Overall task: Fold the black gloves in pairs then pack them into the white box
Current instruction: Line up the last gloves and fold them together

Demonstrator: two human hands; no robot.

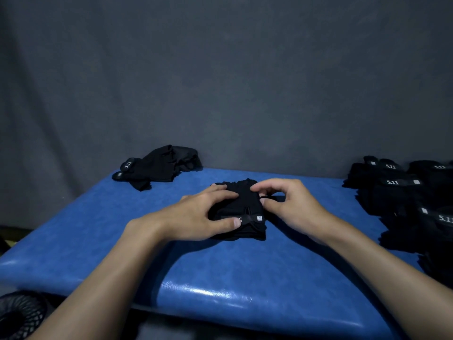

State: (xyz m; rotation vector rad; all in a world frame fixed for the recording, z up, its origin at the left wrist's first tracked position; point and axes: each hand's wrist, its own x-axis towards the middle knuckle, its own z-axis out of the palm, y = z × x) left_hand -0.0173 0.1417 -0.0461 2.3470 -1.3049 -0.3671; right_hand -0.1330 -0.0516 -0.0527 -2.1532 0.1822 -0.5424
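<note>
Two bare hands work on a black glove bundle (241, 209) at the middle of a blue padded table (220, 278).

At the lower left corner of the frame, a black mesh fan grille (17, 315) shows below the table's edge. At the table's far left corner lies a loose pair of black gloves (157, 168) with "5.11" on a wrist strap, well apart from the hands. The left hand (201, 212) lies spread over the left half of the bundle, fingers fairly straight and pressing down, thumb on the wrist strap. The right hand (289, 202) is curled, its thumb and fingertips pinching the bundle's right edge. Along the right edge of the frame sits a heap of black gloves (411, 197), several straps marked "5.11". A grey cloth backdrop (220, 69) fills the upper frame.
</note>
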